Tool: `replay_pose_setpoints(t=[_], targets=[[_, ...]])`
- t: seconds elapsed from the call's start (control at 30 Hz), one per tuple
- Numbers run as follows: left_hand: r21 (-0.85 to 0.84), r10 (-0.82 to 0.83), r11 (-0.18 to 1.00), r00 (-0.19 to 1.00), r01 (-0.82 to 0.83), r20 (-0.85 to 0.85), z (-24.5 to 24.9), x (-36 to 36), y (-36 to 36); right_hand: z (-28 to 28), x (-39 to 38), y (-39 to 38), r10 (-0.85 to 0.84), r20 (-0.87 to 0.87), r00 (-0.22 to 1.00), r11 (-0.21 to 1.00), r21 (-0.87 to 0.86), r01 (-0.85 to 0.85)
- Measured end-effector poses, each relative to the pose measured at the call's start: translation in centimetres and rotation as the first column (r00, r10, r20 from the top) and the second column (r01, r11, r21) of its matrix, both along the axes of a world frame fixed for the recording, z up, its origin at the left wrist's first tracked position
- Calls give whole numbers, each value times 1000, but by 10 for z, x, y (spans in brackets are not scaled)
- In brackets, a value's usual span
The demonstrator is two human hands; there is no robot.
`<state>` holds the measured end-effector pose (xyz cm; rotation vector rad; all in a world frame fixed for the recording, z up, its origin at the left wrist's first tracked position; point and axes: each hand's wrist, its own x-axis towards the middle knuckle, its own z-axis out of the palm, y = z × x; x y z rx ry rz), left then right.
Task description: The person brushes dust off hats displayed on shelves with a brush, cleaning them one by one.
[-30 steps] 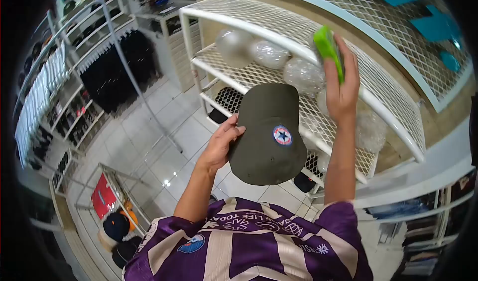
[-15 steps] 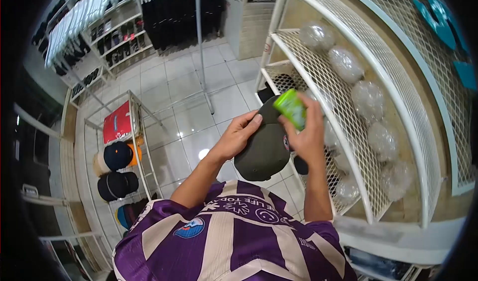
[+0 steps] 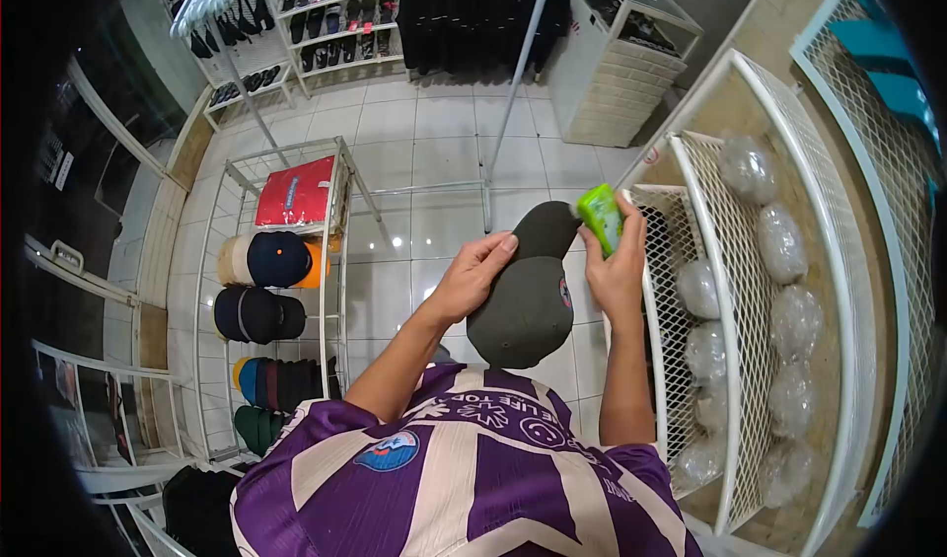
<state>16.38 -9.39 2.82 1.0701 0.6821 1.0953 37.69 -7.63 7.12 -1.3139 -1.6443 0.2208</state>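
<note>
Risk of cap (image 3: pixel 528 296) dropping floorward, pinched only by fingertips of left hand (image 3: pixel 472 281). Easily knocked loose by right hand (image 3: pixel 614 271), closed round green tool (image 3: pixel 600 217) at 1 o'clock of cap.

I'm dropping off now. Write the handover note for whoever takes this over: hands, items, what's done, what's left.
Left hand: grips the olive cap by its edge, above the tiled floor.
Right hand: holds a green object at the cap's far end; contact unclear.
To the right: white mesh rack with plastic-wrapped forms.
Done: cap and green object both in hand.
Left: cap is not on any rack yet.
</note>
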Motion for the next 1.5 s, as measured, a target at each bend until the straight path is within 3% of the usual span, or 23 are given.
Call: replay_pose_setpoints(t=[0.03, 0.13, 0.17, 0.23, 0.27, 0.37, 0.43, 0.5, 0.53, 0.63, 0.7, 0.77, 0.8, 0.87, 0.9, 0.97, 1.03, 1.1, 1.13, 1.17, 1.3, 1.37, 1.5], targets=[[19, -7, 1000, 1000, 8, -12, -5, -9, 6, 1, -10, 5, -11, -21, 1000, 1000, -29, 10], [8, 32, 999, 998, -32, 62, 4, -27, 26, 11, -50, 4, 360, 192, 913, 931, -1, -366], [26, 49, 998, 996, -51, 70, 8, -33, 33, 15, -60, 9, 397, 156, 905, 917, -31, -397], [-11, -69, 998, 997, 69, 41, 9, -61, 48, 1, -61, 43, 192, -16, 981, 981, -15, -192], [-31, -62, 997, 996, 64, 62, 13, -68, 52, -6, -65, 64, 36, 13, 999, 992, 122, -38], [-45, -33, 998, 994, 38, 102, 12, -87, 67, 0, -95, 69, 106, 22, 994, 988, 115, -107], [79, 26, 996, 997, -31, 72, 1, -101, 79, 11, -121, 63, 422, 182, 888, 906, -54, -419], [77, -17, 997, 999, 14, 39, -2, -126, 89, -4, -133, 86, 346, 67, 936, 938, 8, -348], [31, -58, 998, 998, 57, 18, 0, -137, 93, -8, -139, 99, 199, -42, 979, 980, -12, -200], [-20, -76, 997, 997, 76, 6, -8, -155, 101, -18, -167, 108, 94, -55, 994, 996, 10, -94], [-21, -54, 998, 999, 54, 7, -15, -162, 107, -5, -189, 90, 361, 125, 924, 932, -28, -360], [101, -1, 995, 999, 4, -33, -20, -167, 111, -15, -188, 104, 308, 106, 945, 950, 5, -311], [13, -32, 999, 999, 32, 35, -14, -170, 109, -20, -186, 118, 303, 105, 947, 952, 7, -305], [-26, -25, 999, 997, 27, 79, -13, -173, 110, -29, -182, 135, -49, -131, 990, 996, -83, 39], [-62, -12, 998, 993, 19, 118, -13, -174, 109, -28, -186, 129, -48, -125, 991, 995, -94, 36], [10, 23, 1000, 997, -24, 78, -23, -179, 116, -22, -201, 114, 212, -94, 973, 975, -55, -218], [76, 58, 995, 998, -60, 32, -28, -186, 119, -12, -204, 109, 465, 159, 871, 885, -117, -451], [-36, 11, 999, 998, -9, 59, -31, -195, 118, -40, -199, 130, 296, -242, 924, 921, -184, -343], [-106, 21, 994, 989, -6, 147, -25, -197, 117, -47, -196, 145, 166, -188, 968, 972, -135, -193], [-108, 22, 994, 989, -6, 147, -26, -197, 115, -53, -194, 143, 166, -188, 968, 971, -138, -193], [-150, 2, 989, 990, 19, 139, -22, -203, 123, -37, -205, 127, 363, -270, 892, 905, -127, -407], [-198, -56, 979, 998, 57, 9, -22, -202, 132, -41, -209, 125, 384, -287, 878, 882, -169, -440], [-138, 33, 989, 995, -45, -94, -37, -183, 138, -53, -209, 132, 437, -95, 894, 888, -110, -446]])
